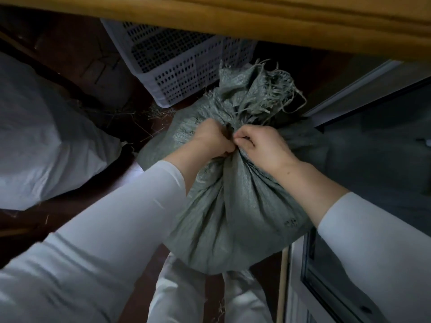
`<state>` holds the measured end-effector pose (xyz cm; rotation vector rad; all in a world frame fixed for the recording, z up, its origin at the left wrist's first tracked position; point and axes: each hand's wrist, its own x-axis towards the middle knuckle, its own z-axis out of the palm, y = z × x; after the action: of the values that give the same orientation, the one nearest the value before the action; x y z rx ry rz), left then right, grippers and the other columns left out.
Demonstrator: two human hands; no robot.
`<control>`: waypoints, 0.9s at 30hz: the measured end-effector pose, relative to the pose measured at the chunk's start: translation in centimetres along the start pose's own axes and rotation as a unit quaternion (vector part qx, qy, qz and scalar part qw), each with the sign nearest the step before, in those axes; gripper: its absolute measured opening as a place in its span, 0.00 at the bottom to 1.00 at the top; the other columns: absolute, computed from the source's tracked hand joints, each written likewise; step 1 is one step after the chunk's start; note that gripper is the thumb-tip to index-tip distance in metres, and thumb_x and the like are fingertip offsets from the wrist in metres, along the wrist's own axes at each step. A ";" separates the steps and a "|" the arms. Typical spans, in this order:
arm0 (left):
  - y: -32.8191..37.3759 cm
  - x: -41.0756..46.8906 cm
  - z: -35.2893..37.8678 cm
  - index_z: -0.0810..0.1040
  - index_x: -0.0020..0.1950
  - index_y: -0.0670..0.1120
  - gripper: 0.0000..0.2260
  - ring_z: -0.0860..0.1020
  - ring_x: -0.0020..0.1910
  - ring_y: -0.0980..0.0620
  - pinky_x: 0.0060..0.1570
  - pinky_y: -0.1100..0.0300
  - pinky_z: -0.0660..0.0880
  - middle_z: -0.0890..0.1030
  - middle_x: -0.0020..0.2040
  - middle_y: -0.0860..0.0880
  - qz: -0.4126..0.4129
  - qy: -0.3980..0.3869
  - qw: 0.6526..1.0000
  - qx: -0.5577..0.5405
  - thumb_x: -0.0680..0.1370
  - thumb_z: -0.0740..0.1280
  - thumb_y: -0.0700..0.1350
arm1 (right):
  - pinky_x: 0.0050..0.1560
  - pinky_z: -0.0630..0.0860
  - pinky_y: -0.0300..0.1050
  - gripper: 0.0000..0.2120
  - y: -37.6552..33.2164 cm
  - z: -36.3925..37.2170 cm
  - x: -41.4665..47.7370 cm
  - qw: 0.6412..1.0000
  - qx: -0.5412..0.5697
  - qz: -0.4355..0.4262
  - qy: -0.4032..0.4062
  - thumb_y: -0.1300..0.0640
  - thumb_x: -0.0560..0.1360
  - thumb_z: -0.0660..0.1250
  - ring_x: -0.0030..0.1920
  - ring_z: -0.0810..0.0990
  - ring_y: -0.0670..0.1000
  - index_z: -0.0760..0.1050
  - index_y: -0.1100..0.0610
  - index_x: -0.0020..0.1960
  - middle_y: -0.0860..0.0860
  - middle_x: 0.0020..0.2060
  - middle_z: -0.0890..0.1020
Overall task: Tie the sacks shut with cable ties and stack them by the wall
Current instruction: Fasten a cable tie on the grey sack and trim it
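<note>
green sack (233,206): woven, full, upright; neck bunched tight, frayed mouth above
cable tie (228,133): dark strip at neck, mostly hidden
white sack (46,141): lying left, apart

A white plastic crate (177,66) with perforated walls stands tilted on a dark reddish-brown floor (21,220). Above and behind the crate, a broad edge of varnished yellow wood (256,17) runs across the top of the view. Loose straw (158,115) lies scattered on the floor just in front of the crate's lower corner. Right of the crate, a pale window frame (349,96) holds dark glass. Well below the crate, beside that frame, a thin wooden stick (283,287) stands upright.
</note>
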<state>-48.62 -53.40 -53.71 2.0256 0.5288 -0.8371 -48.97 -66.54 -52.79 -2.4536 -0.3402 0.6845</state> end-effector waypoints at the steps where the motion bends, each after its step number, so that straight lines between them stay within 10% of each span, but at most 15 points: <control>1: 0.6 -0.3 -0.2 0.75 0.35 0.39 0.06 0.82 0.48 0.42 0.48 0.52 0.80 0.81 0.45 0.36 0.024 -0.004 0.997 0.074 0.70 0.70 0.38 | 0.59 0.74 0.50 0.12 0.0 0.0 0.0 1.000 -0.003 0.007 0.007 0.56 0.78 0.62 0.58 0.78 0.56 0.77 0.58 0.59 0.56 0.56 0.81; 8: 1.7 -1.5 -0.6 0.78 0.47 0.36 0.07 0.79 0.51 0.42 0.42 0.56 0.72 0.80 0.46 0.38 0.085 -0.004 0.981 0.175 0.74 0.66 0.40 | 0.56 0.75 0.51 0.11 -0.4 -0.4 -0.3 0.998 -0.005 0.044 0.037 0.56 0.78 0.62 0.56 0.78 0.58 0.77 0.56 0.57 0.57 0.54 0.82; 14: 2.9 -2.3 -1.9 0.67 0.27 0.43 0.16 0.79 0.45 0.40 0.33 0.53 0.65 0.68 0.28 0.47 0.092 0.030 0.975 0.198 0.69 0.71 0.45 | 0.54 0.73 0.48 0.13 -1.5 -0.8 -1.9 0.993 -0.067 0.070 0.074 0.54 0.79 0.59 0.59 0.76 0.58 0.75 0.55 0.60 0.56 0.58 0.79; 19: 3.2 -3.2 -1.3 0.77 0.39 0.39 0.13 0.80 0.47 0.40 0.35 0.55 0.68 0.81 0.42 0.40 0.135 0.122 0.959 0.215 0.68 0.73 0.48 | 0.51 0.74 0.50 0.11 -1.0 1.1 -2.2 0.986 -0.088 0.120 0.078 0.60 0.76 0.61 0.56 0.77 0.60 0.75 0.58 0.57 0.60 0.54 0.80; 27: -1.1 -0.4 3.0 0.78 0.39 0.50 0.05 0.79 0.36 0.61 0.50 0.59 0.78 0.80 0.37 0.55 0.143 0.225 0.941 -0.210 0.69 0.70 0.40 | 0.56 0.75 0.46 0.09 0.5 0.7 3.0 0.978 0.074 0.141 0.131 0.57 0.77 0.63 0.55 0.79 0.57 0.79 0.57 0.54 0.56 0.52 0.82</control>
<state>-50.70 -55.39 -55.24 1.8248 0.5868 -0.0633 -46.82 -65.48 -54.79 -2.4302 0.1608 0.4693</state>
